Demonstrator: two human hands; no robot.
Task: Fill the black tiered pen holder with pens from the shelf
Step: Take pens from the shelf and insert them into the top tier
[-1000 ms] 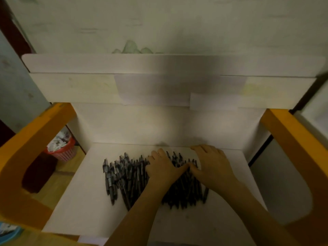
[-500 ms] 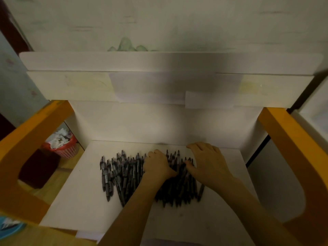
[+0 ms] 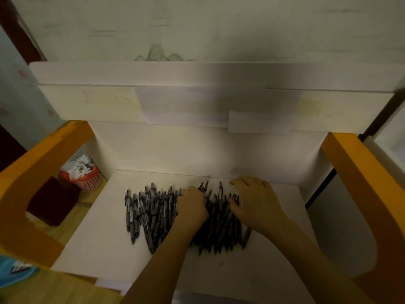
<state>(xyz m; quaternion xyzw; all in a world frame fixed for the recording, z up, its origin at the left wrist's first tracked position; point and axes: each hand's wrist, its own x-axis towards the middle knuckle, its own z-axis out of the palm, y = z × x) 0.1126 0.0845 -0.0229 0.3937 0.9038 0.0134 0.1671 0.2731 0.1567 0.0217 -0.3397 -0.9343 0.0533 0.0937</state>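
Observation:
A heap of several black pens (image 3: 153, 213) lies on the white lower shelf (image 3: 92, 238), most of them running front to back. My left hand (image 3: 191, 206) sits on the middle of the heap with its fingers curled down into the pens, gripping a bunch. My right hand (image 3: 256, 200) lies over the heap's right end, fingers stretched toward the back wall and thumb pressed against the pens. Both hands hide the pens beneath them. No black tiered pen holder shows in this view.
A white upper shelf (image 3: 197, 73) overhangs the back of the bay. Orange side frames stand at the left (image 3: 32, 163) and right (image 3: 359, 172). Beyond the left frame, a red basket (image 3: 84, 176) of white scraps and a dark box (image 3: 52, 200) sit on the floor.
My left hand went from lying flat on the pens to curling its fingers into them. My right hand has stayed spread over the right end of the heap.

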